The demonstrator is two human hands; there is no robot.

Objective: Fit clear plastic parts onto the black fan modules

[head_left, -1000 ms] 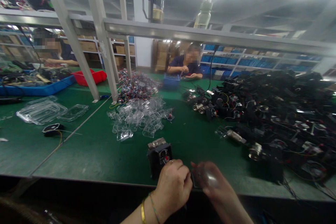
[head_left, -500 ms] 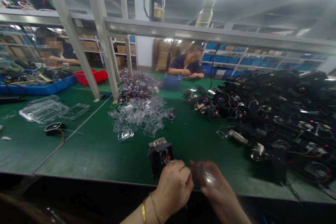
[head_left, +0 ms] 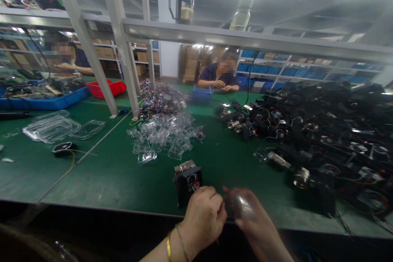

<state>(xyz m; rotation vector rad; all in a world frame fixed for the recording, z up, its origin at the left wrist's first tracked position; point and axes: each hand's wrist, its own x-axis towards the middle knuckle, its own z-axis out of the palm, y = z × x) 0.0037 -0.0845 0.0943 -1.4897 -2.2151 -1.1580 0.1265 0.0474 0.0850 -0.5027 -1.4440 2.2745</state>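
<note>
We have our left hand (head_left: 204,217) curled shut just below the black unit (head_left: 187,181) and our right fingers (head_left: 238,206) pinching a clear cover (head_left: 242,206) beside it, not yet fitted; many units (head_left: 322,139) remain.

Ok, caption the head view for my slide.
Left hand and right hand meet at a small clear part beside a black module on the green bench.

Almost nothing has changed. The left hand (head_left: 204,217) sits a little more to the right than one second ago, closer to the right hand (head_left: 248,217). The clear piece (head_left: 241,206) looks slightly lower.
</note>
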